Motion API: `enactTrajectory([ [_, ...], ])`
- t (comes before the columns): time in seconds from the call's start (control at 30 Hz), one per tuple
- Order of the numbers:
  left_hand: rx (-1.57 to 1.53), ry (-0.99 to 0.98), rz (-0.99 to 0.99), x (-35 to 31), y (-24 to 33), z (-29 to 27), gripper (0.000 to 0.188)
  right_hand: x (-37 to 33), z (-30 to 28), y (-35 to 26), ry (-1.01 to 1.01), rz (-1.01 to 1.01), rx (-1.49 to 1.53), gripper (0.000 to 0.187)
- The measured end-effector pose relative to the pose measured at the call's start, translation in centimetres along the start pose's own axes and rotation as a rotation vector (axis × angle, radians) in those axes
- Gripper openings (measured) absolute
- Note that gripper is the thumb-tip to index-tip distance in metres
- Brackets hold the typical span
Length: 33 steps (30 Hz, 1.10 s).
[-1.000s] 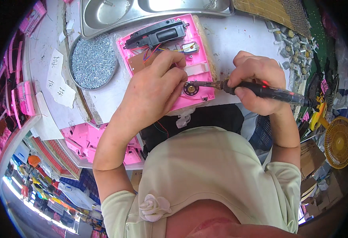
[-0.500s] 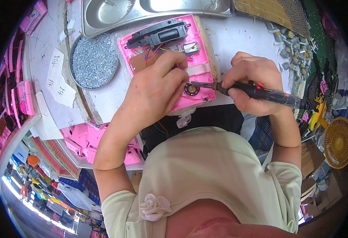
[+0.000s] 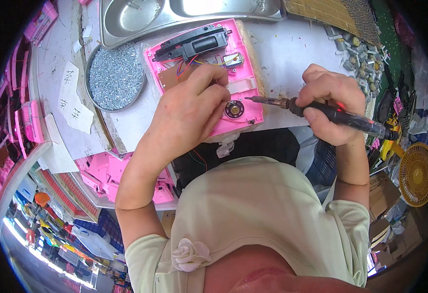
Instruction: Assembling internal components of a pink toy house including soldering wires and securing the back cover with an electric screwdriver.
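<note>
A pink plastic housing (image 3: 251,93) lies open on the table in front of me. In it are a black plastic part (image 3: 197,45), coloured wires (image 3: 187,67), a brown board (image 3: 170,77) and a small round speaker (image 3: 234,109). My left hand (image 3: 194,100) rests over the housing's left part, thumb and fingertips pinched together at the speaker's edge; what they grip is hidden. In my right hand (image 3: 332,100) is a soldering iron (image 3: 328,113), its fingers wrapped round the dark handle. The iron's tip points left, a little above and right of the speaker, apart from it.
A round tray of small screws (image 3: 116,78) stands left of the housing, by a torn paper (image 3: 75,97). Behind is a metal compartment tray (image 3: 145,36). Small motors (image 3: 363,61) are heaped at right, near a yellow fan (image 3: 417,174). Pink parts (image 3: 107,171) lie at lower left.
My right hand has drawn the soldering iron to the right, so its tip has come away from the speaker's edge and my left fingertips. My left hand stays almost in place.
</note>
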State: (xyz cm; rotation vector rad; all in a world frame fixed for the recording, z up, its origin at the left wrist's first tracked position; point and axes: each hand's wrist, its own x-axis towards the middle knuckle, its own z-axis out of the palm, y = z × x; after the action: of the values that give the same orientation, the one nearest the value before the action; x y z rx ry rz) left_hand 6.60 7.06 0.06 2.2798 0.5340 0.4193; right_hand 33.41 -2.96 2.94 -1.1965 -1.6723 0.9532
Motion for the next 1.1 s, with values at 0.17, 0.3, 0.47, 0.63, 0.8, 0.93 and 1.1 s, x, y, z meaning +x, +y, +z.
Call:
enactTrajectory([
  [0.17,-0.042,-0.008,-0.001,0.0,-0.2,-0.1,0.022,0.0,0.5,0.0,0.033,-0.026,0.012,0.02],
  [0.3,-0.067,-0.018,-0.003,0.0,-0.3,-0.2,0.021,0.6,0.6,0.1,0.019,-0.065,-0.016,0.022],
  [0.47,-0.018,-0.025,-0.014,0.1,0.2,-0.2,0.021,0.7,0.4,-0.1,-0.022,-0.039,-0.034,0.022],
  [0.63,-0.007,-0.036,-0.01,0.2,0.1,-0.1,0.02,1.0,1.0,0.1,-0.035,-0.033,-0.026,0.021],
  [0.8,-0.006,-0.018,-0.012,0.2,0.2,0.1,0.021,1.2,1.2,0.1,-0.051,-0.028,-0.034,0.02],
  [0.93,-0.003,-0.011,-0.013,0.1,0.0,0.3,0.022,1.3,1.4,0.1,-0.052,-0.023,-0.029,0.02],
  [1.1,0.008,-0.003,-0.001,0.2,0.0,0.3,0.023,1.5,1.4,0.0,-0.078,-0.015,-0.047,0.019],
])
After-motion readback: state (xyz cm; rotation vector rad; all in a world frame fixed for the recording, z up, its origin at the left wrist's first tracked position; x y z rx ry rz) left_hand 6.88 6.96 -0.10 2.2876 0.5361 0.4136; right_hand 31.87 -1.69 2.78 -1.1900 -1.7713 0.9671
